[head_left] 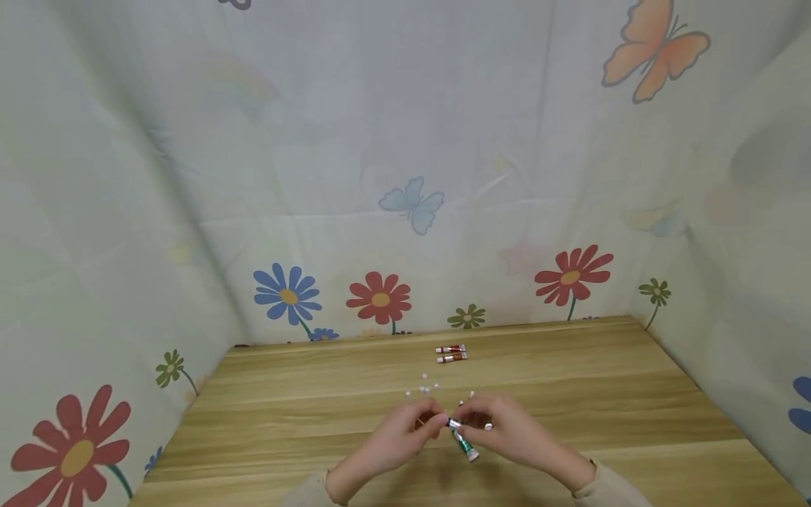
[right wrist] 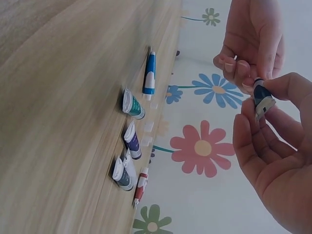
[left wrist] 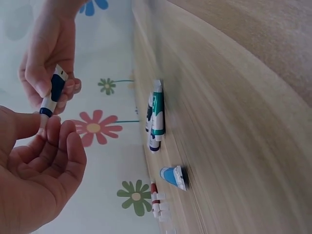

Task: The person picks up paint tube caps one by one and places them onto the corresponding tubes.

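My right hand (head_left: 513, 436) pinches a small paint tube (left wrist: 56, 92) with a dark blue band, its flat crimped end (right wrist: 264, 107) towards me. At the tube's other end, the left hand (head_left: 395, 436) has thumb and fingertips closed about the white tip, which they mostly hide. Both hands meet above the wooden table. Below them lies a green paint tube (head_left: 465, 446). A light blue tube (left wrist: 173, 176) and a purple tube (right wrist: 132, 141) lie close by, as does a dark grey one (right wrist: 122, 175).
Two tubes with red bands (head_left: 451, 348) lie side by side towards the back of the table (head_left: 304, 408). Several small white pieces (head_left: 423, 389) are scattered in front of them. A blue and white tube (right wrist: 149, 75) shows in the right wrist view. Patterned cloth (head_left: 329, 232) encloses the table.
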The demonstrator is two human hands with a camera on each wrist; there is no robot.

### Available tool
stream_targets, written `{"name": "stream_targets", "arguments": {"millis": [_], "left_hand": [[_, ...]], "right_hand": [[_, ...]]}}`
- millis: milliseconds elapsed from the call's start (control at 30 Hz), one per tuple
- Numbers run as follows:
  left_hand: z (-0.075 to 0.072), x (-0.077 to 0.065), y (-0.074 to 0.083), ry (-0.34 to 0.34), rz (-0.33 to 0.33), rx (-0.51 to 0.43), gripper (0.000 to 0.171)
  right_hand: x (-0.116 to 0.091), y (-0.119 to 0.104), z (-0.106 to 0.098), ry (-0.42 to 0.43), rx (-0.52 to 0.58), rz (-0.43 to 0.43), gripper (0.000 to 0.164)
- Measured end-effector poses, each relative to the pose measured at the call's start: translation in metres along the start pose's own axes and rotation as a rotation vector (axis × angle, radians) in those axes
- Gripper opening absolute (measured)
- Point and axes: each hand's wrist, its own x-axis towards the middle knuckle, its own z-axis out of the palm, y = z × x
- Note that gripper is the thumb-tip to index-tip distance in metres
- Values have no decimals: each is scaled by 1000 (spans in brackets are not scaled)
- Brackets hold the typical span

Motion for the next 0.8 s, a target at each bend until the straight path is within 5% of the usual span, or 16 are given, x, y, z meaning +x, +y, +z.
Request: {"name": "stream_targets", "arguments": {"millis": [233, 467, 800], "left_hand": [[-2, -1, -4, 11, -10, -24, 24], [-8, -2, -6, 61, -21, -55, 26], [-12, -4, -7, 19, 49, -20, 22]], "right_hand": [[1, 1, 2, 1, 22, -17, 10], [0, -1, 0, 6, 33, 98, 20], [-2, -2, -4, -96, 217, 187, 21]]}}
